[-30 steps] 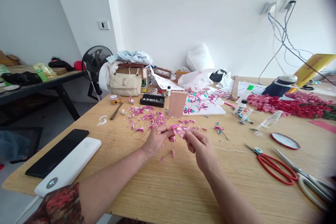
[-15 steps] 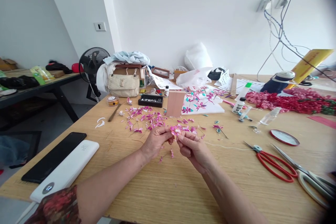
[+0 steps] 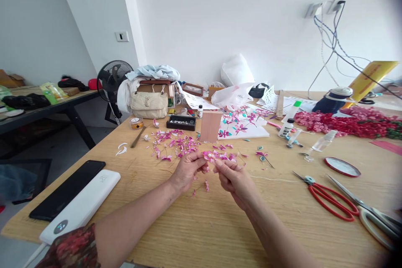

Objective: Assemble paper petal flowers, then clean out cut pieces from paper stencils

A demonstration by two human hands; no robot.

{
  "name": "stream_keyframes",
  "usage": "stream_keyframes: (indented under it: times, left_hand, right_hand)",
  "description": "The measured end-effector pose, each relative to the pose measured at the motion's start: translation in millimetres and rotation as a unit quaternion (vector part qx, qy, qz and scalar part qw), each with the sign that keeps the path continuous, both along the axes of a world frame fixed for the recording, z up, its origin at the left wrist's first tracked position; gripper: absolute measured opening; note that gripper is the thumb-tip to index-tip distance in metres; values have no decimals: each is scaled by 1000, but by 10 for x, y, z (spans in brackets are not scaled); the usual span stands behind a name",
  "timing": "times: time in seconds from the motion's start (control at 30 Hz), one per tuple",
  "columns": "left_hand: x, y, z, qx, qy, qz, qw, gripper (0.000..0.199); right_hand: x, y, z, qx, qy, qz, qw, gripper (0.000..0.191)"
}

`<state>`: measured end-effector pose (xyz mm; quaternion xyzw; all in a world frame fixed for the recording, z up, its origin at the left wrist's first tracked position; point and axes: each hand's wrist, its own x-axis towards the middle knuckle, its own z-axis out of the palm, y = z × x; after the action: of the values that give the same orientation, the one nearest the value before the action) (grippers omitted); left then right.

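Note:
Between my fingertips, above the middle of the table [image 3: 176, 230], is a small pink artificial flower [image 3: 210, 155] with a pale bead at its centre. My left hand [image 3: 187, 171] pinches it from the left, thumb against forefinger. From the right, my right hand [image 3: 234, 178] is closed in a pinch at the flower's edge; its fingertips partly cover the petals. Just behind the hands lie many loose pink petals and blossoms [image 3: 179, 144]. Two tiny pink blossoms [image 3: 206, 185] hang or lie below the left fingers; I cannot tell which.
Red-handled scissors [image 3: 333, 201] and larger pale-handled shears [image 3: 370, 213] lie at the right. A phone [image 3: 67, 190] and white power bank [image 3: 81, 205] lie left. A wooden block [image 3: 210, 127], black tray [image 3: 181, 123], small bottles [image 3: 285, 128] and a round lid [image 3: 342, 167] stand farther back.
The flower has turned a little between my fingers, and my right fingers have shifted slightly along its edge. The whole view has moved slightly.

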<state>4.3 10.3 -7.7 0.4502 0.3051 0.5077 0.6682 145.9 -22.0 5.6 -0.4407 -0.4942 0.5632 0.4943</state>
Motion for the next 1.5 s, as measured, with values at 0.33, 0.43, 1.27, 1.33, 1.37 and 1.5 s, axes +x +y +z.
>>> stream_keyframes:
  times: [0.33,0.43,1.27,1.33,1.37,1.5]
  left_hand:
    - [-24,50,-13,-14,-6,2,1000,15]
    - [-33,74,-18,-17,14,27,999,16]
    - [-64,-26,133,185,151,-50,970,19]
    - [-56,20,106,135,120,-13,983,20]
    - [-47,47,83,118,113,6,987,21]
    - [-10,114,-4,102,140,51,984,19]
  right_hand:
    - [38,118,-150,253,-410,-110,869,16]
    - [8,76,-158,265,-456,-94,844,25]
    - [262,428,306,240,-455,75,854,28]
    - [260,342,139,234,-446,49,862,29]
    - [239,275,73,235,-447,38,862,28]
    - [99,-14,10,276,-518,29,809,28]
